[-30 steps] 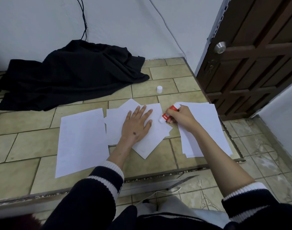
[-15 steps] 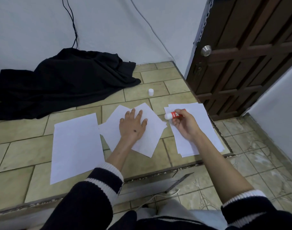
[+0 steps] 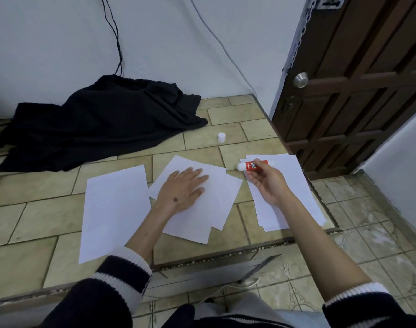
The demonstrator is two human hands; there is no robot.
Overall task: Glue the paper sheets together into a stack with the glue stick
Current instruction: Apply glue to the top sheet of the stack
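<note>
Left hand point(image 3: 182, 189) flat on middle sheets point(image 3: 209, 209), right hand point(image 3: 265, 183) pinching uncapped glue stick point(image 3: 254, 165) over right-hand pile point(image 3: 297, 185); best to keep sheets pinned, then stroke glue evenly to edges.

Tiled ledge point(image 3: 48, 233) bears paper sheets point(image 3: 114, 209), cap point(image 3: 221, 137) (white), black cloth point(image 3: 95, 124).

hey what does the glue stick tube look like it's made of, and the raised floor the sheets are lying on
The red and white glue stick, held in the right hand, looks like smooth plastic with a printed label. The raised beige floor platform looks like glazed ceramic tile: rectangular slabs, dark grout lines, a faint sheen.
</note>
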